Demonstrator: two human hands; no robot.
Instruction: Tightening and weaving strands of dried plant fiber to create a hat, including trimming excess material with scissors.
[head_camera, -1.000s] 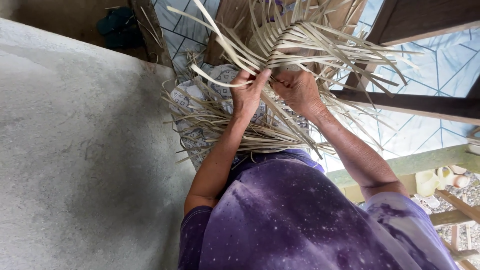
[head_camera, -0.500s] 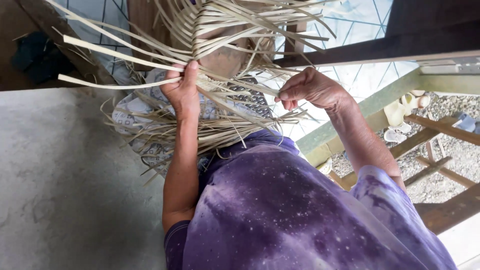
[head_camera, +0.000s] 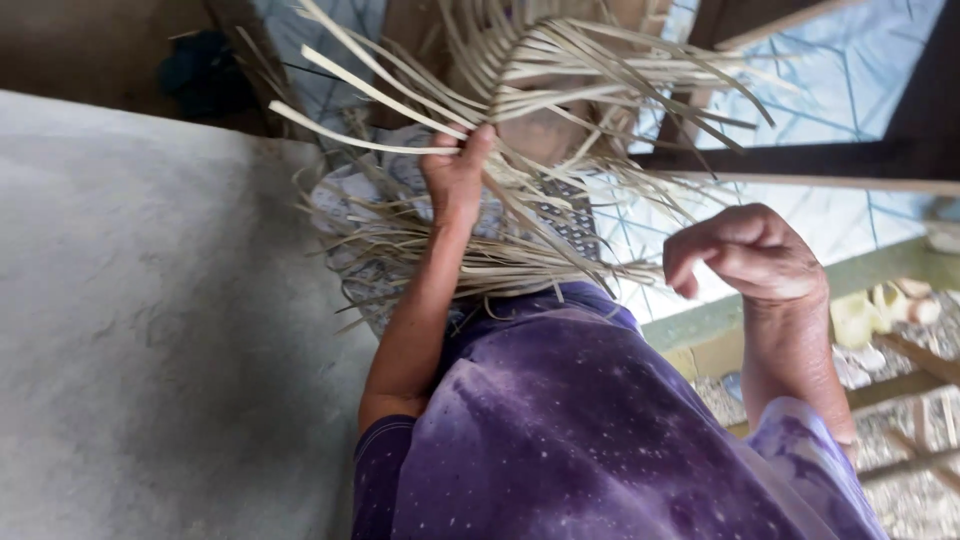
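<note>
So the left hand (head_camera: 455, 170) is up in the middle of a half-woven piece of pale straw strips (head_camera: 540, 90), fingers curled tight around a few of the strips near where the weave starts. Loose strip ends (head_camera: 370, 95) fan out from that hand in every direction, some long ones shooting off toward the upper left, others toward the right over the tiled floor (head_camera: 830, 90). The woven piece sits right in front of the person, above the lap, and more frayed straw (head_camera: 480, 260) hangs down under the hand over a patterned cloth (head_camera: 380, 190).

The right hand (head_camera: 745, 255) is off to the side, well apart from the weave, fingers bent in a loose curl. It looks empty, but the fingertips are turned away from the camera, so I can't say for sure that nothing thin is pinched there.

Person's in a purple speckled top (head_camera: 580, 430). Big grey concrete slab (head_camera: 140, 330) on the left, dark wooden beam (head_camera: 800, 160) running behind the right hand.
</note>
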